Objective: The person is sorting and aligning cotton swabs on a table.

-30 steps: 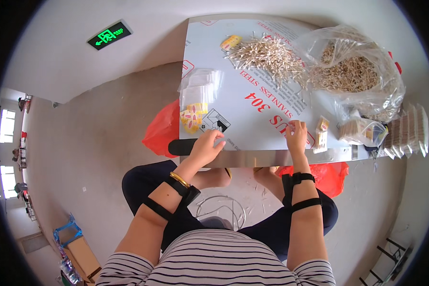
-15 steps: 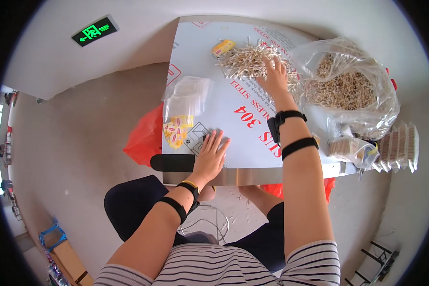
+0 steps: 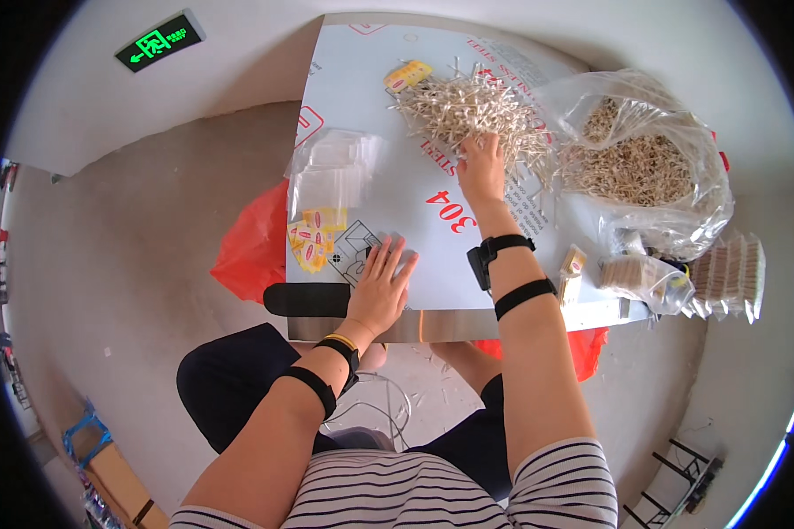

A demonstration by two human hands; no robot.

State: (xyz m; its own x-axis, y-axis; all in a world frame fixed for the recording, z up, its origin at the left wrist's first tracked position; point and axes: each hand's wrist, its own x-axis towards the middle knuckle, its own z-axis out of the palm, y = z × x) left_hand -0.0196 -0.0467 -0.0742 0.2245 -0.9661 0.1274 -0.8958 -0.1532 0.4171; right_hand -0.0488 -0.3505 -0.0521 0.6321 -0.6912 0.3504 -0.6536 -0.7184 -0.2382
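A loose heap of cotton swabs [image 3: 468,101] with pale sticks lies on the far part of the metal-topped table [image 3: 397,189]. At its near edge, my right hand [image 3: 483,172] has its fingers bent in and closed on some swabs; how many they hold is hidden. My left hand [image 3: 381,286] rests flat near the table's front edge, fingers spread, holding nothing. Beyond and left of it are small yellow printed cards [image 3: 313,238] and a stack of clear plastic pouches [image 3: 333,167]. Another yellow card [image 3: 408,76] touches the heap's far left side.
A large clear bag [image 3: 653,167] full of swabs stands right of the heap. Nearer are a small filled bag [image 3: 640,275], packed swab packets [image 3: 728,273] and a slim packet [image 3: 573,269]. A black strip [image 3: 307,300] lies at the front left; a red bag [image 3: 251,247] hangs beside the table.
My right hand has drawn back from the middle of the heap to its near edge, and its fingers have closed. The left hand stays flat on the table. The view has shifted slightly.
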